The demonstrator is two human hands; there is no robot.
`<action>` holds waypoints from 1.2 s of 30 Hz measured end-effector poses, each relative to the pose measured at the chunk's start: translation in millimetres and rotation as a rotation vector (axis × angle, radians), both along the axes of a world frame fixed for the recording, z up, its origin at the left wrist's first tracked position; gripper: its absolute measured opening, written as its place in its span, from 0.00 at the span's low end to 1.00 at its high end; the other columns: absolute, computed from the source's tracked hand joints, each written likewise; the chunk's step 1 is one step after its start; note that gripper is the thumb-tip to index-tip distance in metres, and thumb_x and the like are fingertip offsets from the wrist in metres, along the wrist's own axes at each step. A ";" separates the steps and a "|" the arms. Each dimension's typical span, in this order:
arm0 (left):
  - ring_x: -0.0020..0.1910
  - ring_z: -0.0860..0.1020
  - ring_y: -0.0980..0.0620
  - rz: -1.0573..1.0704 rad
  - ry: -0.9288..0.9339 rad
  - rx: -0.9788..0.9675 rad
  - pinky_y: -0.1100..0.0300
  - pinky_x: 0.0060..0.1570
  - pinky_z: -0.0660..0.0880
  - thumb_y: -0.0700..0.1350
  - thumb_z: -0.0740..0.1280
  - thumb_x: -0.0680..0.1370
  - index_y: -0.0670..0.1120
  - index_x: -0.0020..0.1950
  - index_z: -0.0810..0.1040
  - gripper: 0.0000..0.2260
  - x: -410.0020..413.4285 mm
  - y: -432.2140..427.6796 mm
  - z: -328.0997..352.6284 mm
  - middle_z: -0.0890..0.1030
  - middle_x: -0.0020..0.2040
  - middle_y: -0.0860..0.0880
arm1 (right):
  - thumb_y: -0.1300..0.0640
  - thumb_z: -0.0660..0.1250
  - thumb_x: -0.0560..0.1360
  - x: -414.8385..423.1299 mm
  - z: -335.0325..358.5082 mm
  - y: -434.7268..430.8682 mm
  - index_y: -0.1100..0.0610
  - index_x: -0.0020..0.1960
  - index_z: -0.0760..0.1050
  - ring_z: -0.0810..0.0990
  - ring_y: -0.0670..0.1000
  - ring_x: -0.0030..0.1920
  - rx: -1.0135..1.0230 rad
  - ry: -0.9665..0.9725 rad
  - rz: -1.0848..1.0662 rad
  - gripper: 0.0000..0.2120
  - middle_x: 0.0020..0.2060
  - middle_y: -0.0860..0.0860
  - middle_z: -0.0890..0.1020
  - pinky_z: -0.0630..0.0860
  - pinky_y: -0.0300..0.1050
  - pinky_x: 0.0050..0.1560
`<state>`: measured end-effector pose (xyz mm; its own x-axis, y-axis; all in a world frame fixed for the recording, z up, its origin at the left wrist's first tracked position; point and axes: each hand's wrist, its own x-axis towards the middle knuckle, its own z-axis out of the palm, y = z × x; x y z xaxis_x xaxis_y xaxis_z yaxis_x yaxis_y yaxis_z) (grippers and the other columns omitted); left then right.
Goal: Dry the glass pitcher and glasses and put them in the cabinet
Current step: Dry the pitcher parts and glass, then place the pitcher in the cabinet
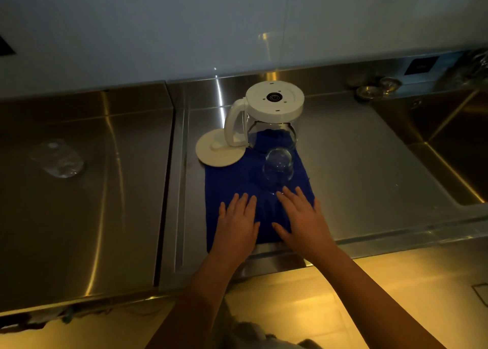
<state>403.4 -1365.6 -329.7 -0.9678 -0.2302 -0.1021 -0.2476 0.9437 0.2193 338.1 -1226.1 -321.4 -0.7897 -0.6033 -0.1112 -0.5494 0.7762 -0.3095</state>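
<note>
Pitcher (pixel 272 113) stands inverted on the blue towel (pixel 229 182), a glass (pixel 278 167) just before it — your left grip (pixel 237 223) and right grip (pixel 303 220) rest flat there, fingers spread.

Left forearm (pixel 195 296) & right forearm (pixel 369 290): bare, uncovered right to near frame edge. Left hand (pixel 236 229) & right hand (pixel 303 224) bare too. Grey fuzzy fabric (pixel 250 334) btwn arms at near edge; garment type unclear, too blurred.
</note>
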 end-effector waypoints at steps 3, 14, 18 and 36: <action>0.75 0.46 0.49 0.001 0.016 -0.047 0.49 0.71 0.42 0.49 0.54 0.81 0.47 0.76 0.47 0.26 14.4 12.2 3.8 0.50 0.77 0.48 | 0.46 0.59 0.78 12.0 2.6 7.8 0.51 0.75 0.47 0.41 0.50 0.75 -0.006 -0.026 0.025 0.32 0.76 0.48 0.48 0.40 0.53 0.72; 0.75 0.43 0.49 0.084 0.054 -0.073 0.49 0.71 0.40 0.52 0.53 0.81 0.48 0.76 0.46 0.26 70.8 26.7 13.1 0.47 0.77 0.48 | 0.45 0.56 0.78 59.2 7.3 12.7 0.50 0.75 0.46 0.40 0.52 0.75 0.063 0.000 0.146 0.31 0.76 0.49 0.46 0.41 0.54 0.72; 0.75 0.42 0.48 0.088 0.109 -0.072 0.51 0.68 0.36 0.55 0.54 0.80 0.49 0.76 0.47 0.28 79.2 16.1 21.7 0.46 0.77 0.47 | 0.44 0.56 0.78 66.8 17.9 2.2 0.48 0.75 0.48 0.40 0.52 0.75 0.042 0.037 0.159 0.30 0.76 0.48 0.47 0.41 0.56 0.72; 0.63 0.72 0.37 -0.163 0.319 -0.173 0.38 0.58 0.56 0.52 0.75 0.67 0.42 0.63 0.75 0.28 79.6 -149.5 31.7 0.76 0.63 0.39 | 0.43 0.53 0.79 104.3 45.0 -144.0 0.48 0.75 0.47 0.42 0.52 0.75 0.061 0.091 -0.129 0.29 0.76 0.48 0.47 0.42 0.55 0.72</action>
<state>483.0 -1515.2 -298.0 -0.9698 -0.0588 0.2368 -0.0370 0.9947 0.0955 442.4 -1370.1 -276.4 -0.8685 -0.4908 -0.0690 -0.4678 0.8577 -0.2132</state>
